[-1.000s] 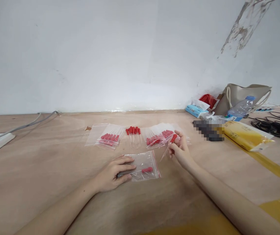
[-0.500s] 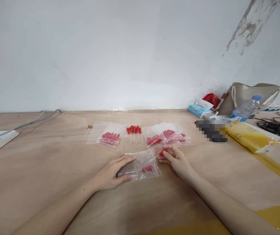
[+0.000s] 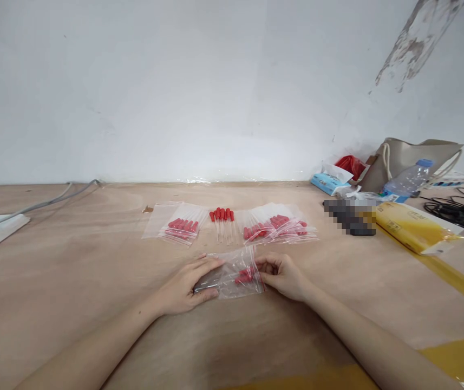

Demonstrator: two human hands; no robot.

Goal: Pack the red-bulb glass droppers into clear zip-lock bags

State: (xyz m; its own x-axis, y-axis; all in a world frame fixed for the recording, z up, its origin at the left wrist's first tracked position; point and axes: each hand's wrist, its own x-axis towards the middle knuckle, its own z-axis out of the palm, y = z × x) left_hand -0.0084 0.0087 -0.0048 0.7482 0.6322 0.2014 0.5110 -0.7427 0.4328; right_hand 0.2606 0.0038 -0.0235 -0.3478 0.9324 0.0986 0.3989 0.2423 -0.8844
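Note:
A clear zip-lock bag (image 3: pixel 227 287) lies on the table between my hands, its red-striped mouth facing right. Over its left end rests my left hand (image 3: pixel 189 284), fingers stretched out along the top edge and thumb apart near the bottom edge. My right hand (image 3: pixel 282 275) is at the mouth, thumb and fingers pinched around the bulb end of a dropper (image 3: pixel 249 270) with a red bulb; its stem is inside the bag. Just below it, other red bulbs (image 3: pixel 241 279) show through the plastic. The right fingertips are partly hidden by the bag's edge.
Behind the bag stand loose red-bulb droppers (image 3: pixel 222 215) in a row. Filled bags (image 3: pixel 183 226) lie left of them and more filled bags (image 3: pixel 278 225) right. Farther right are a yellow packet (image 3: pixel 416 225), a plastic bottle (image 3: pixel 412 179), a tote bag (image 3: pixel 394 157) and black cables (image 3: pixel 459 208).
My right hand has moved left and slightly down to the bag's mouth, pushing the dropper in so its red bulb now sits beside the others. My left hand has stayed still.

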